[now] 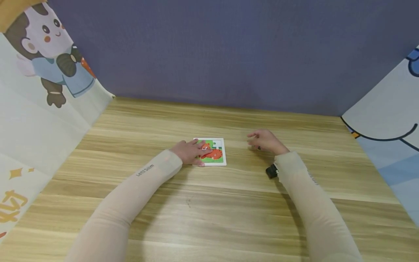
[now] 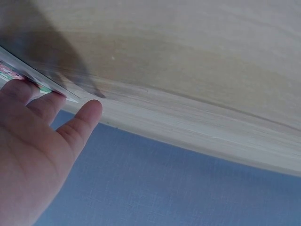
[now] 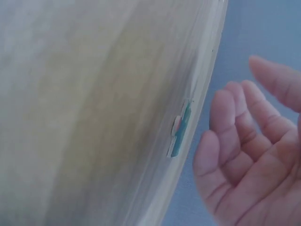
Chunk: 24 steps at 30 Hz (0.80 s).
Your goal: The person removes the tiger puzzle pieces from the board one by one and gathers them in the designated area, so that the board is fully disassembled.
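A small jigsaw puzzle [image 1: 217, 160] in a white frame lies flat on the wooden table, showing an orange striped animal on green. At its upper right corner a white gap shows. My left hand [image 1: 190, 152] rests on the puzzle's left part with fingers spread, hiding some of the picture; in the left wrist view its fingertips [image 2: 49, 101] are at the frame's edge. To the right, my right hand [image 1: 265, 141] hovers with loosely bent fingers and nothing in them. Close by that hand, a loose green puzzle piece [image 3: 181, 132] lies on the table in the right wrist view.
The wooden table [image 1: 209, 218] reaches back to a dark blue panel [image 1: 229, 54]. Cartoon-printed sheets [image 1: 49, 120] stand along both sides. A black wrist camera [image 1: 271, 171] sits at my right cuff.
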Each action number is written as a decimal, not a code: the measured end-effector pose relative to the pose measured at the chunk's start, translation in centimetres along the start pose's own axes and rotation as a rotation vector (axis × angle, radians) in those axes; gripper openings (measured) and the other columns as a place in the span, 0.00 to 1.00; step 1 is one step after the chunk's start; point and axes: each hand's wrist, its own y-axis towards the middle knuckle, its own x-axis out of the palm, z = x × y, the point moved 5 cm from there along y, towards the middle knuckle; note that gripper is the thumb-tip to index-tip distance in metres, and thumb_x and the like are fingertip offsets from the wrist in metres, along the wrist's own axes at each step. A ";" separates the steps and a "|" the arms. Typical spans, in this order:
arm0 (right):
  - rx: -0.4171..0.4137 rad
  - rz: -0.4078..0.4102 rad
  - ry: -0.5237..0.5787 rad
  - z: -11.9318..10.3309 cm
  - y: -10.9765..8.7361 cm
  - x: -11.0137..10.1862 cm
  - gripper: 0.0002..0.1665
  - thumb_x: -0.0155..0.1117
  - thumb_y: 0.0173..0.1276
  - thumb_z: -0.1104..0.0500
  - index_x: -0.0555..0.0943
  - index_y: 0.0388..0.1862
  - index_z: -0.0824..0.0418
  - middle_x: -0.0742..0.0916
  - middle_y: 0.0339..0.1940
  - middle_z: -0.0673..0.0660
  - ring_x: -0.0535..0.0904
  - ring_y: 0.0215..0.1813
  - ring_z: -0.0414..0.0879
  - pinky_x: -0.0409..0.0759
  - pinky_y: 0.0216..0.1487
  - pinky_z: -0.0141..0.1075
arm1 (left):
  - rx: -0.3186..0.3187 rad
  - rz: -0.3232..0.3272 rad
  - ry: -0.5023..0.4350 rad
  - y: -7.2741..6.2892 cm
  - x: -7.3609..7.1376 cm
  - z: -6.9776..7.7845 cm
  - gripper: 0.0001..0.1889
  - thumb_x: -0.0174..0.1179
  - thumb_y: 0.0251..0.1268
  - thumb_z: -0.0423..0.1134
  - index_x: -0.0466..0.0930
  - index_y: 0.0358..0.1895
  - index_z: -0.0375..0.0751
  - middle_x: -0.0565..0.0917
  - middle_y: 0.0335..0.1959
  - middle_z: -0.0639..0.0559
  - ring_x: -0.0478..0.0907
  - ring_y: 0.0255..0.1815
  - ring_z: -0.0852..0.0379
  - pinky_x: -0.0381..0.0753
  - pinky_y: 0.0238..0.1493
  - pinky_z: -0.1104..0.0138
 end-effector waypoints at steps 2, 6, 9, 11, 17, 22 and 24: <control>-0.024 0.003 -0.021 -0.1 0.0 0.1 0.24 0.60 0.68 0.62 0.74 0.60 0.73 0.86 0.39 0.65 0.81 0.31 0.45 0.76 0.33 0.33 | 0.000 -0.001 -0.001 0.0 0.0 0.0 0.37 0.48 0.67 0.62 0.48 0.77 0.62 0.43 0.78 0.50 0.39 0.77 0.46 0.51 0.70 0.44; -0.055 0.002 -0.049 -0.4 0.0 0.2 0.24 0.59 0.67 0.62 0.75 0.59 0.74 0.86 0.39 0.65 0.82 0.32 0.48 0.78 0.38 0.38 | 0.000 -0.002 0.002 0.1 0.0 0.0 0.37 0.48 0.68 0.62 0.48 0.77 0.62 0.43 0.78 0.50 0.40 0.77 0.46 0.51 0.70 0.44; -0.085 -0.005 -0.089 -0.6 0.0 0.3 0.23 0.59 0.66 0.63 0.76 0.58 0.73 0.86 0.35 0.62 0.81 0.32 0.48 0.77 0.37 0.38 | -0.002 -0.004 0.001 0.1 -0.1 0.0 0.37 0.48 0.68 0.61 0.48 0.77 0.62 0.43 0.78 0.50 0.40 0.77 0.45 0.51 0.70 0.44; -0.105 -0.006 -0.121 -0.9 0.0 0.5 0.23 0.59 0.65 0.64 0.77 0.57 0.73 0.85 0.33 0.60 0.79 0.31 0.47 0.76 0.36 0.36 | -0.003 -0.002 -0.001 0.0 -0.1 0.0 0.37 0.48 0.68 0.62 0.48 0.77 0.61 0.43 0.78 0.50 0.40 0.77 0.45 0.52 0.70 0.44; -0.117 -0.003 -0.164 -1.2 0.3 0.9 0.22 0.61 0.63 0.64 0.78 0.55 0.73 0.84 0.35 0.60 0.76 0.34 0.46 0.75 0.38 0.36 | 0.003 -0.002 0.004 -0.1 -0.1 0.1 0.36 0.47 0.68 0.62 0.48 0.77 0.62 0.43 0.78 0.50 0.40 0.77 0.45 0.54 0.69 0.44; -0.144 0.001 -0.210 -1.5 0.4 1.1 0.21 0.62 0.63 0.65 0.79 0.54 0.73 0.85 0.40 0.63 0.77 0.40 0.49 0.76 0.43 0.39 | 0.007 0.001 -0.003 -0.1 -0.2 0.1 0.36 0.48 0.67 0.61 0.48 0.77 0.62 0.44 0.78 0.49 0.40 0.77 0.45 0.54 0.69 0.44; -0.165 -0.003 -0.229 -1.8 0.4 1.2 0.21 0.62 0.62 0.65 0.79 0.54 0.73 0.85 0.39 0.63 0.76 0.39 0.48 0.75 0.42 0.38 | 0.006 0.000 -0.005 -0.1 -0.2 0.1 0.36 0.48 0.67 0.61 0.48 0.76 0.62 0.44 0.78 0.50 0.40 0.77 0.45 0.53 0.70 0.44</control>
